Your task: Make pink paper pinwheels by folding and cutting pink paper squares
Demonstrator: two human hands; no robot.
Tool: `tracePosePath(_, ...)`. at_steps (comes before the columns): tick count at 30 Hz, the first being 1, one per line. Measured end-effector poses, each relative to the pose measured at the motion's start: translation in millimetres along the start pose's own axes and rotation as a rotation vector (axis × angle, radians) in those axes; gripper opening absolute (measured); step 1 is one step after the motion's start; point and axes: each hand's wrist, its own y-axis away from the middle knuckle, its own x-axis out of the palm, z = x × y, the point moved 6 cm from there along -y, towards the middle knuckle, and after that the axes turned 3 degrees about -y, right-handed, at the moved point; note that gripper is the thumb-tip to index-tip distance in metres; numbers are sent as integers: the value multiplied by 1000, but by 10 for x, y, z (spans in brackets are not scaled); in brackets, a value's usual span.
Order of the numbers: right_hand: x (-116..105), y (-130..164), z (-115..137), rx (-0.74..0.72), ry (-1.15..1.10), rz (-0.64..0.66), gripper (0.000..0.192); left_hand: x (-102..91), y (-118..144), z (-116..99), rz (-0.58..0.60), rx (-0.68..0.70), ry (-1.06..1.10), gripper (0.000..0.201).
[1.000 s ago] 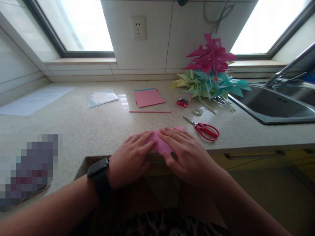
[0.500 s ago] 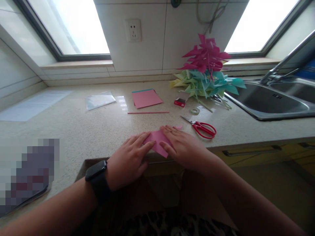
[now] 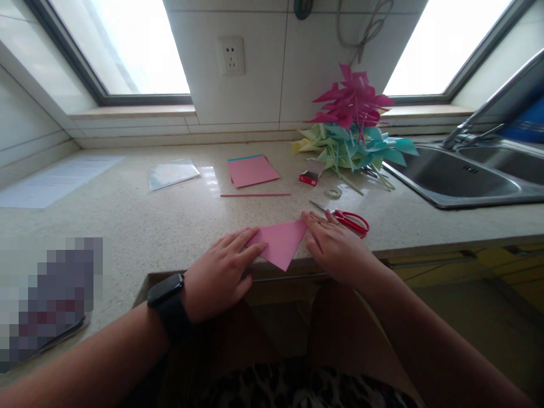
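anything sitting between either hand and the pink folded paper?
Nothing visible. The left hand presses flat on the pink folded paper triangle's left corner, and the right hand touches its right corner. The red-handled scissors lie just behind the right hand.

A folded paper (image 3: 281, 242) lay at the counter's (image 3: 170, 221) front edge, between both hands (left hand (image 3: 221, 275), right hand (image 3: 335, 246)). The scissors (image 3: 346, 218) lay just behind the right hand, and the sink (image 3: 459, 181) was far right.

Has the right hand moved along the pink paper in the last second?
Yes. The right hand has slid rightward off the pink paper, now touching the red scissors, which have not shifted on the counter. The left hand presses the paper's left corner.
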Motion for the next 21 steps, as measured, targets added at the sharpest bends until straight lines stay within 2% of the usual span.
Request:
tracePosePath(5, 49, 6, -16, 40, 18, -11, 57, -42, -3, 3, -27, -6, -15, 52)
tracePosePath(8, 18, 42, -19, 53, 4, -73, 55, -44, -11, -11, -42, -9, -42, 50)
tracePosePath(12, -95, 104, 183, -9, -67, -183, 57, 4, -17, -45, -72, -5, -60, 49)
tracePosePath(14, -79, 97, 428, -141, -146, -104, 58, 36, -18, -62, -99, 5, -53, 51)
tracePosePath(16, -49, 63, 639, -194, -206, -29, 60, 62, -18, -76, -124, 18, -43, 53)
tracePosePath(18, -9, 11, 770, -183, -236, 25, 58, 73, -19, -81, -140, 28, -39, 52)
tracePosePath(21, 42, -45, 825, -160, -230, 65, 58, 56, -24, -78, -129, 22, -54, 51)
